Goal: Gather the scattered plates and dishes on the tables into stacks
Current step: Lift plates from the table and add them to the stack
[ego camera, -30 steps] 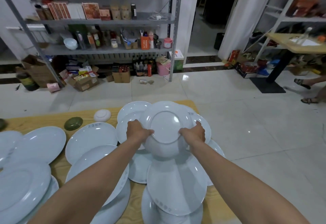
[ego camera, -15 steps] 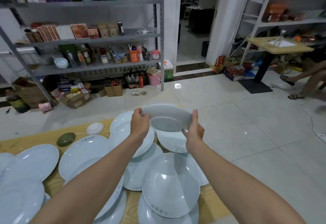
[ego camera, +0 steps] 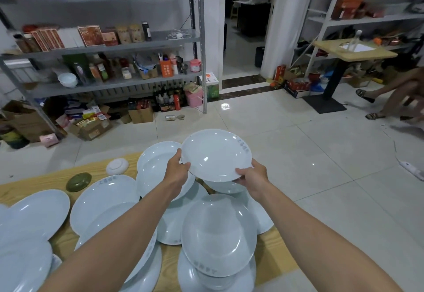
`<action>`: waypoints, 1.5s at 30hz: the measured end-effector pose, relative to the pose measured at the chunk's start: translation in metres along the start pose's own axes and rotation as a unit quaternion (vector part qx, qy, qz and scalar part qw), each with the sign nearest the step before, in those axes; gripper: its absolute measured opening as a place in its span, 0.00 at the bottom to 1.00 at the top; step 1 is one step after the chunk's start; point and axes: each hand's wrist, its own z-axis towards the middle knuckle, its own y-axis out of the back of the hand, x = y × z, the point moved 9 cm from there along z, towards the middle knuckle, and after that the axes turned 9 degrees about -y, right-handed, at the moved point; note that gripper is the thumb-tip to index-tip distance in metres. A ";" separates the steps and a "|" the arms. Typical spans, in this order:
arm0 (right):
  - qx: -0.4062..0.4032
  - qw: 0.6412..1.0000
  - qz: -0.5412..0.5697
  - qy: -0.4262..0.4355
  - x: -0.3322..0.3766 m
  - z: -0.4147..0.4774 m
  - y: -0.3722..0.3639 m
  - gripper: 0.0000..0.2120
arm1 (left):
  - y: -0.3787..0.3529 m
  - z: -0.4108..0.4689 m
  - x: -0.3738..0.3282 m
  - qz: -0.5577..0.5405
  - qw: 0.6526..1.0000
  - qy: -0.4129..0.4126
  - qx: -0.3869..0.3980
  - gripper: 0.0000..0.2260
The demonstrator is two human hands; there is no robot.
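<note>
Head view, looking down over the wooden table (ego camera: pixel 60 244). Your left hand (ego camera: pixel 178 172) and right hand (ego camera: pixel 252 178) hold one white plate (ego camera: pixel 215 154) in the air between them, hollow side up and tipped slightly toward you, above the far right end of the table. Your left hand pinches the plate's left rim, thumb (ego camera: pixel 185 165) laid on the upper face; the fingers beneath are hidden, so you cannot tell how they lie. Your right hand pinches the near right rim in the same way, thumb (ego camera: pixel 241 172) on top and the other fingers curled under the edge. Grey lettering marks the plate's far right rim. Directly below it sits a white deep dish (ego camera: pixel 223 187), partly covered from view. Nearer you, a stack of plates (ego camera: pixel 218 232) rises at the table's near right (its top plate carries grey lettering on the near rim). Under your left forearm lie overlapping plates, among them a round plate (ego camera: pixel 154 172) just left of the held one and a lettered plate (ego camera: pixel 103 197) beside it. A large plate (ego camera: pixel 34 213) lies at the left edge. A small green dish (ego camera: pixel 78 182) and an overturned small white dish (ego camera: pixel 117 166) stand apart near the table's far edge. Beyond: a grey shelf rack (ego camera: pixel 197 39) and a small pedestal table (ego camera: pixel 354 49) on the tiled floor.
</note>
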 end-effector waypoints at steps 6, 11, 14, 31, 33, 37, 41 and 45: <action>0.032 0.997 0.069 -0.021 -0.004 -0.007 0.005 0.27 | -0.010 -0.001 0.005 0.000 1.000 0.001 0.019 0.27; -0.014 0.994 0.113 -0.004 -0.001 -0.012 0.018 0.32 | -0.019 -0.003 -0.004 0.111 0.989 -0.072 0.061 0.22; -0.038 0.992 0.122 0.004 0.000 -0.015 0.023 0.33 | -0.018 -0.004 -0.003 0.297 0.939 -0.147 0.089 0.27; -0.060 0.988 0.145 0.002 -0.018 -0.014 -0.012 0.36 | 0.028 -0.011 0.034 0.591 0.784 -0.159 0.100 0.27; -0.054 0.988 0.148 0.001 -0.021 -0.014 -0.018 0.35 | 0.035 -0.012 0.045 0.575 0.802 -0.133 0.093 0.26; -0.044 0.988 0.150 -0.004 -0.028 -0.013 -0.025 0.35 | 0.051 -0.015 0.068 0.493 0.867 -0.045 0.059 0.25; -0.047 0.988 0.144 -0.012 -0.034 -0.010 -0.027 0.36 | 0.057 -0.016 0.085 0.414 0.910 0.020 0.019 0.24; -0.051 0.988 0.142 -0.018 -0.038 -0.007 -0.026 0.36 | 0.054 -0.017 0.104 0.310 0.946 0.089 -0.014 0.26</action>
